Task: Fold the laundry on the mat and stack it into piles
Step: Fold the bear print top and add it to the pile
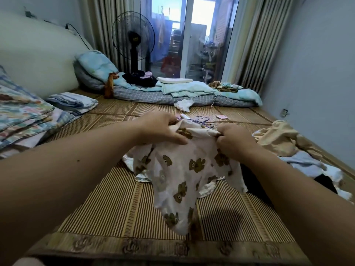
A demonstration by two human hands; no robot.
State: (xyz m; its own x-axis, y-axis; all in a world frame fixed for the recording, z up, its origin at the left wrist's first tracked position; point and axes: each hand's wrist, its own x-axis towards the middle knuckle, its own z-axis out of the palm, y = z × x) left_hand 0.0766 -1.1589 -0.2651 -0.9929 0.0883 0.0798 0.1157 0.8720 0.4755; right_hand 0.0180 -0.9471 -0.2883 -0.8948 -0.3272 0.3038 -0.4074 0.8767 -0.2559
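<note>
Hangers [198, 122] lie beyond the bear-print garment [182, 169]; unfolded clothes [280, 139] heaped right.

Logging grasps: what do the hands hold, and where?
Both the left hand and right hand pinch the bear-print garment along its top edge.

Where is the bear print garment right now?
The bear-print garment hangs at centre frame in the head view, over the bamboo mat, its top edge gripped by the left hand and right hand, with the unfolded clothes pile on its right.
</note>
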